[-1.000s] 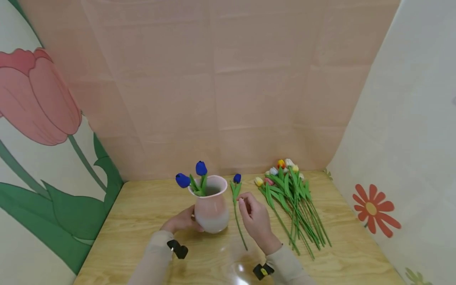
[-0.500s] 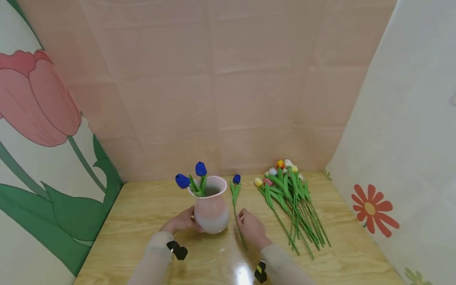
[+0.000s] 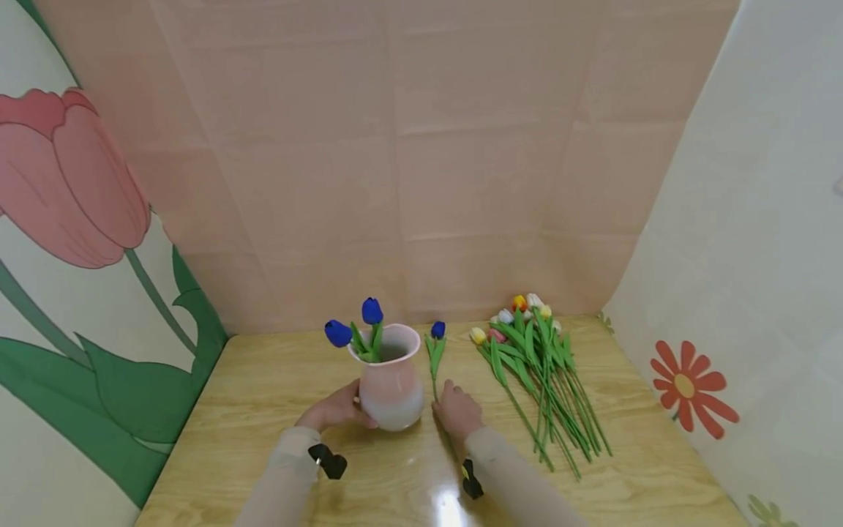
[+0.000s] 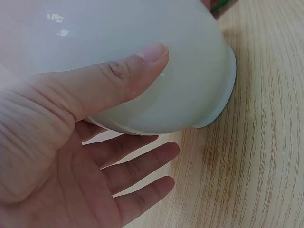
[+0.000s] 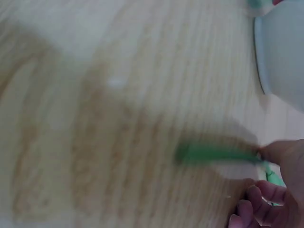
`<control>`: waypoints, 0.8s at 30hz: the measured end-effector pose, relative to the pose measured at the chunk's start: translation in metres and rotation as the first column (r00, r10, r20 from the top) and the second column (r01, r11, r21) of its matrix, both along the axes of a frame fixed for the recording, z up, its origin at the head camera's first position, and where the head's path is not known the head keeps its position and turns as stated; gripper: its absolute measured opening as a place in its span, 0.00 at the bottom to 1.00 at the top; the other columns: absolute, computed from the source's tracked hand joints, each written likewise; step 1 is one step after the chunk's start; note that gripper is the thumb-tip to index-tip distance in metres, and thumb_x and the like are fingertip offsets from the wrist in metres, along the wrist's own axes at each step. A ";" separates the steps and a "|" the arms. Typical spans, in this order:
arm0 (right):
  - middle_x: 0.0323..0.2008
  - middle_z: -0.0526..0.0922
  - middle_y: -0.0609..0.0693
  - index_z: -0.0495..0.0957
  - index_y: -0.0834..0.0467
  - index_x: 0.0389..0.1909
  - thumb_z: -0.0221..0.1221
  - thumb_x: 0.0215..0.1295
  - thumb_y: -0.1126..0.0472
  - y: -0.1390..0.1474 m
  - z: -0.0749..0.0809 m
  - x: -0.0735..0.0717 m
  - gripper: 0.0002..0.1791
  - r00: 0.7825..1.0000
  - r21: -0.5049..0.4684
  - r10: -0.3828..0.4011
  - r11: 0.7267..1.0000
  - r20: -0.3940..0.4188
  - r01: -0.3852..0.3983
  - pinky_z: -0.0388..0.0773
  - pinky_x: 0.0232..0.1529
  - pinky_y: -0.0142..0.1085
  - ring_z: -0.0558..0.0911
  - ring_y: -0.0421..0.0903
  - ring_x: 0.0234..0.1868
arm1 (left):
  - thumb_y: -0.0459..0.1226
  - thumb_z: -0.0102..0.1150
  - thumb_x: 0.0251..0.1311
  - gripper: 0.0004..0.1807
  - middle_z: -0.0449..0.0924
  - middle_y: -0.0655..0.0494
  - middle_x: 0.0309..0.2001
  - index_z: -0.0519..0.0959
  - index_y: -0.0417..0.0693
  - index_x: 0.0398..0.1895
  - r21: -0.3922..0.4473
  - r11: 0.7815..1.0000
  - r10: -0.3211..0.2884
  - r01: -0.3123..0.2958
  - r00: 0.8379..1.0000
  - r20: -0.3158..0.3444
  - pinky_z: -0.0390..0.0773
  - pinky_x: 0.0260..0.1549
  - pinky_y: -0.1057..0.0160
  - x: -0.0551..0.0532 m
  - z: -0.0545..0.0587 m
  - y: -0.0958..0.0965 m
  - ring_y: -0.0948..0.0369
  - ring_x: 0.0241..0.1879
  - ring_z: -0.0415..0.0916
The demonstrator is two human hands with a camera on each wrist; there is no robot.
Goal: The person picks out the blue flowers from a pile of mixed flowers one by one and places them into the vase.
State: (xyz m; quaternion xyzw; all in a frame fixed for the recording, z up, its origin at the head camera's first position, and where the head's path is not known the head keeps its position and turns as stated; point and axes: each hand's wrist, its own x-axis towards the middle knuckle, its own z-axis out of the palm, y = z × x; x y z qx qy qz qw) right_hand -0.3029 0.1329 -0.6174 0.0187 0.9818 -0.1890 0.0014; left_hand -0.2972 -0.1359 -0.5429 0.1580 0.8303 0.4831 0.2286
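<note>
A pink and white vase (image 3: pixel 393 399) stands at the middle of the table, with two blue tulips (image 3: pixel 372 312) in its mouth leaning left. My left hand (image 3: pixel 337 408) holds the vase's left side. In the left wrist view the thumb (image 4: pixel 118 80) lies along the white lower body, and several fingers stretch out beside it. To the right of the vase a single blue tulip (image 3: pixel 436 355) lies head away from me. My right hand (image 3: pixel 457 411) pinches its green stem (image 5: pixel 218 154) at the thumb and fingertips; the right wrist view is blurred.
Farther right lies a pile of tulips (image 3: pixel 543 373) in yellow, white, pink and orange, stems toward me. The wooden table (image 3: pixel 263 388) meets a pink backdrop (image 3: pixel 408 219) behind, and printed sheets hang at both sides.
My right hand has moved down along the blue tulip from near its leaves to lower on the stem, and now pinches it. The left hand and vase stay put.
</note>
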 end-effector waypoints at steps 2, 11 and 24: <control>0.33 0.77 0.60 0.70 0.63 0.43 0.58 0.63 0.55 0.000 0.004 0.000 0.16 1.000 0.002 -0.007 1.000 0.009 0.007 0.76 0.30 0.52 0.79 0.60 0.32 | 0.33 0.75 0.43 0.48 0.70 0.43 0.59 0.59 0.36 0.68 0.004 1.000 -0.003 0.003 1.000 0.003 0.62 0.61 0.40 0.000 0.000 0.000 0.46 0.59 0.66; 0.32 0.77 0.63 0.64 0.77 0.50 0.49 0.68 0.63 0.018 0.023 0.002 0.20 0.992 -0.453 -0.039 0.887 0.116 0.088 0.75 0.34 0.42 0.76 0.51 0.32 | 0.35 0.75 0.44 0.48 0.69 0.43 0.59 0.59 0.37 0.69 -0.016 1.000 -0.015 0.015 1.000 -0.009 0.62 0.61 0.40 0.001 0.000 0.000 0.46 0.59 0.66; 0.22 0.66 0.47 0.79 0.62 0.46 0.46 0.76 0.50 0.040 0.085 0.015 0.20 0.948 -0.835 -0.214 0.543 -0.236 -0.085 0.62 0.22 0.31 0.63 0.39 0.20 | 0.35 0.75 0.45 0.48 0.70 0.43 0.59 0.59 0.36 0.69 -0.031 0.999 0.005 -0.005 1.000 -0.006 0.63 0.60 0.40 0.005 0.006 0.001 0.47 0.58 0.67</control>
